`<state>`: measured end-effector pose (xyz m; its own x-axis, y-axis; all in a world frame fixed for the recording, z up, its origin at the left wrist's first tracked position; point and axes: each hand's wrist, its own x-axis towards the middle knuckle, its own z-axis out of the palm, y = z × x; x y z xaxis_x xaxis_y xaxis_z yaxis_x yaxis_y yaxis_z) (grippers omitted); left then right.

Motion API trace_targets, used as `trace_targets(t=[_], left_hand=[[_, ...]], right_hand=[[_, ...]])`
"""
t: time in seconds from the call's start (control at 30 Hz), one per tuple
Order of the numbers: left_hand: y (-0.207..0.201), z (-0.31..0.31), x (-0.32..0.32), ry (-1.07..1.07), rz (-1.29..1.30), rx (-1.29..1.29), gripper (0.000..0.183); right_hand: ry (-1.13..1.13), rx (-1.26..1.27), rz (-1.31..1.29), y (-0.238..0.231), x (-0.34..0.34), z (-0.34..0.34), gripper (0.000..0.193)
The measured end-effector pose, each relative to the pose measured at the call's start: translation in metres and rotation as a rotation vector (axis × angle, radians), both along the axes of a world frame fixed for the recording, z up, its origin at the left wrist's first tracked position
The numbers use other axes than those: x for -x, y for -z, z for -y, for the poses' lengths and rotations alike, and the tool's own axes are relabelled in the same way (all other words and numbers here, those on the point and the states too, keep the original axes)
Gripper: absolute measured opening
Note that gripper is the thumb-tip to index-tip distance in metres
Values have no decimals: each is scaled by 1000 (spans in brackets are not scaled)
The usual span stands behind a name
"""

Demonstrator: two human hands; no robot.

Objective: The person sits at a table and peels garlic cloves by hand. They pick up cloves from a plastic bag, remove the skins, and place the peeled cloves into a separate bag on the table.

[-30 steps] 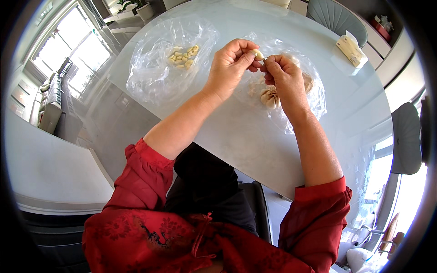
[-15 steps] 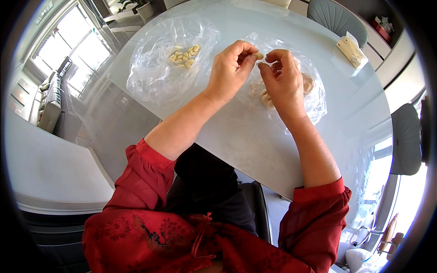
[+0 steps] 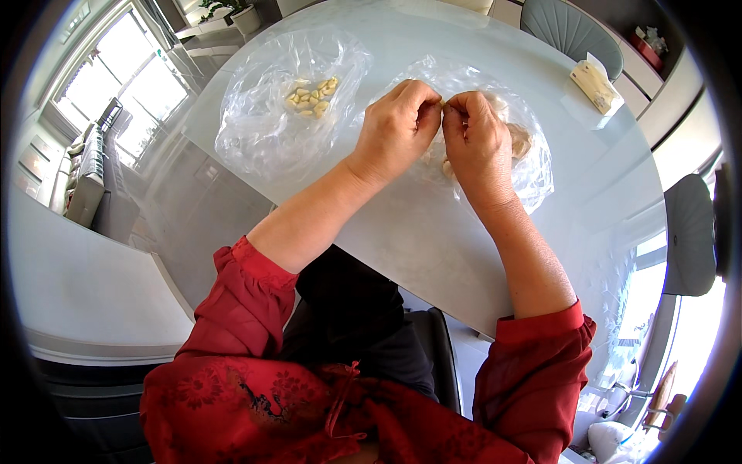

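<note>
My left hand [image 3: 396,130] is closed, its thumb and forefinger pinching a small pale garlic clove [image 3: 442,103]. My right hand [image 3: 479,148] meets it fingertip to fingertip, also pinched on the clove, which the fingers mostly cover. Under and behind my hands lies a clear plastic bag [image 3: 539,172] bearing garlic bulbs [image 3: 521,142] and bits of papery skin, partly hidden by my right hand. To the left, several peeled garlic cloves [image 3: 311,97] rest in a heap on another clear plastic bag [image 3: 251,135].
Both bags lie on a pale, glossy round table [image 3: 402,232]. A tissue pack [image 3: 597,87] sits near its far right edge. Grey chairs [image 3: 573,35] stand beyond the table and at the right. A potted plant [image 3: 246,18] is at the far left.
My right fingers have moved left and closed onto the clove, where before they were apart from it. My left hand has dipped slightly nearer to me. The peeled cloves look unmoved.
</note>
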<state>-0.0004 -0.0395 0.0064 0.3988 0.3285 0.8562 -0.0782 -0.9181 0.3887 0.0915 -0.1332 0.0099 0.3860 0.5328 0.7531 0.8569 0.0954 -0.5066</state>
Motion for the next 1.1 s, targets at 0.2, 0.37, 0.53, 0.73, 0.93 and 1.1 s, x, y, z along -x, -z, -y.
trace_targets(t=[0.2, 0.37, 0.53, 0.73, 0.93, 1.1], left_hand=[[0, 1, 0, 16, -10, 35, 10], [2, 0, -1, 86, -17, 169, 7], [-3, -2, 1, 232, -32, 412, 3], [-8, -5, 4, 336, -80, 627, 6], [-8, -4, 3, 367, -20, 661, 5], [-7, -6, 2, 367, 18, 686, 5]], right_hand=[[14, 31, -17, 1, -1, 1, 6], [-9, 54, -150, 3, -7, -1, 6], [-225, 71, -620, -6, -6, 0, 13], [-397, 81, -939, -15, -6, 3, 18], [-444, 86, -1022, -15, -8, 4, 19], [-471, 71, -1046, -11, -14, 4, 20]])
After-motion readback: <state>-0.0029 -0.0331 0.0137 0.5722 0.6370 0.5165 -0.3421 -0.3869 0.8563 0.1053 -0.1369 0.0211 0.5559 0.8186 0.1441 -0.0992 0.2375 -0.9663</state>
